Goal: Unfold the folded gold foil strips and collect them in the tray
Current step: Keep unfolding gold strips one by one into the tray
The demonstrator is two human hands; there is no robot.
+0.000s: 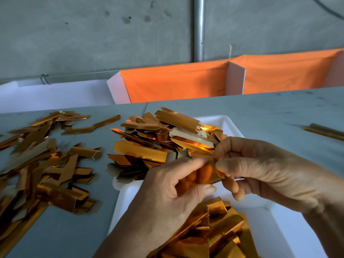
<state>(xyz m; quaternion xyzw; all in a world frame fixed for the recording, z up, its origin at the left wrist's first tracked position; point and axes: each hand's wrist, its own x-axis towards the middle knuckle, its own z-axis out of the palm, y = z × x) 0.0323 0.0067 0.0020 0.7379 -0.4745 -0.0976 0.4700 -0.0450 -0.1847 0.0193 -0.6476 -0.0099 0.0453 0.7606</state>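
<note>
- Left hand (173, 185) and right hand (260, 170) meet over the white tray (290, 228), both gripping one gold foil strip (208, 174) between them.
- Left hand: thumb and curled fingers pinch the strip's left part; the foil mirrors the fingers in orange.
- Right hand: thumb on top, fingers curled under, pinching the strip's right end.
- Held strip is partly bent, cannot tell how far it is opened; it hangs above the tray, near its middle.
- Tray sits on the grey bench (260, 108), running from centre to the lower right edge of the view.
- Far end of the tray carries a heap of gold strips (163, 138), piled loosely and spilling over the tray's left rim; some show a pale backing side.
- Near end of the tray holds a second bunch of gold pieces (214, 231), creased and overlapping, partly hidden by the left wrist.
- Left of the tray, a wide scatter of strips (46, 164) lies flat on the bench, blurred in places.
- One long strip (91, 126) lies apart, between the scatter and the tray heap.
- A thin gold rod-like piece (325, 132) lies at the right edge of the bench, well apart from the tray.
- Behind the bench: orange cloth panels (176, 82) with white dividers, a grey concrete wall (93, 34), and a vertical metal pipe (199, 28).
</note>
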